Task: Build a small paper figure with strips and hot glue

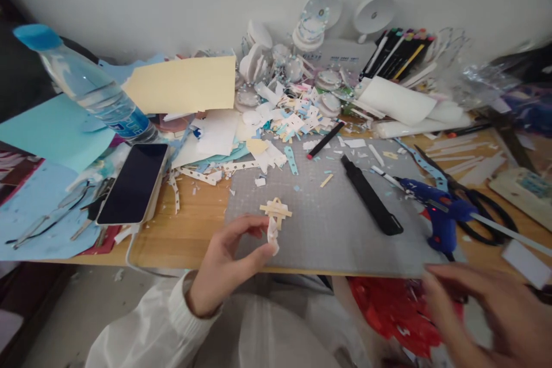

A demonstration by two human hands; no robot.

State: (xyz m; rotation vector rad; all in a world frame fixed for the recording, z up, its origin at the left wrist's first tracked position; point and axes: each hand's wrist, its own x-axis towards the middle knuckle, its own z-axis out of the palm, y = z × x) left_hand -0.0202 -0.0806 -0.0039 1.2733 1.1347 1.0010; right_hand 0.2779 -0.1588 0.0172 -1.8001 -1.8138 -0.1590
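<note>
Between its thumb and fingers, my left hand [235,256] pinches a small white crumpled-looking piece [272,236] over the front of the grey cutting mat [319,247]. Just behind it, a little cream figure of crossed strips [276,210] lies on the mat. My right hand [491,310] is at the lower right, slightly blurred, thumb and fingers apart with nothing seen between them. Nearest to that hand is a blue hot glue gun [442,213] with a glue stick out of its back. Black-handled scissors [487,224] lie partly behind it, and a black utility knife [371,195] rests on the mat.
Paper cut-outs and scraps [297,112] heap up at the back. A water bottle [99,92] and a phone [135,184] with a cable stand left. Behind are pens [397,54], white spools [254,63] and rolled paper [397,100]. A red bag [392,310] lies below the desk edge.
</note>
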